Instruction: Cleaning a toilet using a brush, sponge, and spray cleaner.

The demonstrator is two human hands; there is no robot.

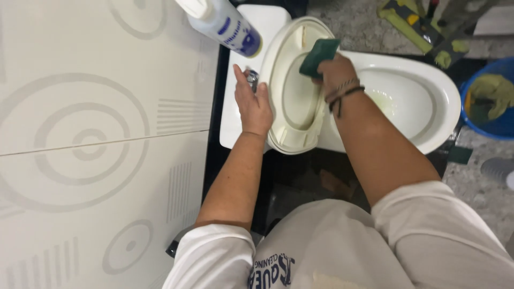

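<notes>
My right hand [336,70] grips a green sponge [319,55] and presses it against the underside of the raised white toilet seat [289,91]. My left hand [252,101] rests on the cistern top [231,123], holding the edge of the upright seat, fingers near the chrome flush button [252,78]. The open white toilet bowl [412,96] lies to the right of the seat. Dark cord bracelets circle my right wrist.
A white and blue cleaner bottle [225,24] stands on the cistern by the patterned tile wall [96,139]. A blue bucket [490,101] with a green cloth sits at the right on the speckled floor. Green tools [423,29] lie at the top right.
</notes>
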